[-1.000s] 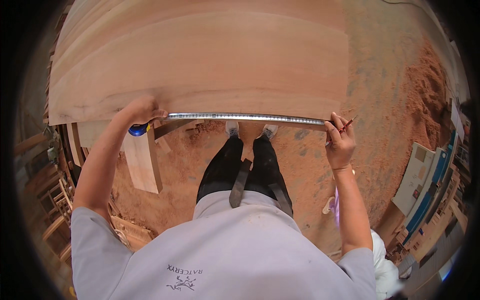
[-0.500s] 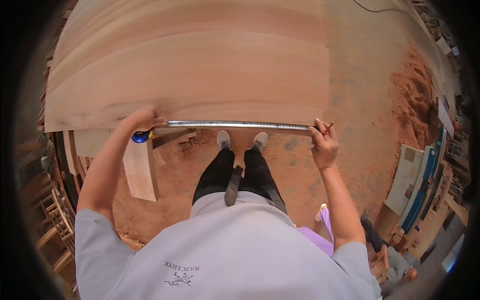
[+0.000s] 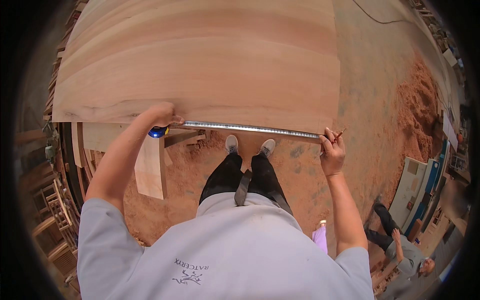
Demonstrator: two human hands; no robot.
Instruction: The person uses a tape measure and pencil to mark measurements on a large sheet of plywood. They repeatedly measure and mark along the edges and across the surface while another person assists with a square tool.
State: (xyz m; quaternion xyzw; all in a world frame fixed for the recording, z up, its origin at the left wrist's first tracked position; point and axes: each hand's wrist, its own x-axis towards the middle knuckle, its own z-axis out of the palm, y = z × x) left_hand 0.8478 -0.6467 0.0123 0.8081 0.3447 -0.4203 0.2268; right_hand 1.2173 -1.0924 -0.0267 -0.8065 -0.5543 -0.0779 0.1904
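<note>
A wide wooden board [image 3: 210, 70] lies in front of me, its near edge running across the view. Along that edge stretches a silver tape measure blade [image 3: 250, 128]. My left hand [image 3: 164, 115] is closed at the blade's left end, with the blue and yellow tape case [image 3: 158, 132] just below it. My right hand [image 3: 332, 156] pinches the blade's other end near the board's right corner. A thin reddish pencil [image 3: 340, 134] sticks out between the fingers of that same hand.
Timber pieces [image 3: 150, 167] stand under the board at left. A reddish sawdust heap [image 3: 419, 102] lies at right, near pale panels [image 3: 411, 185]. Another person [image 3: 407, 252] is at lower right, and purple clothing [image 3: 320, 237] shows beside my right arm. Wooden frames [image 3: 57, 210] fill the left.
Both hands and the tape have moved slightly right along the board's edge. The view has also shifted a little. More of the other person shows, and less of the purple clothing.
</note>
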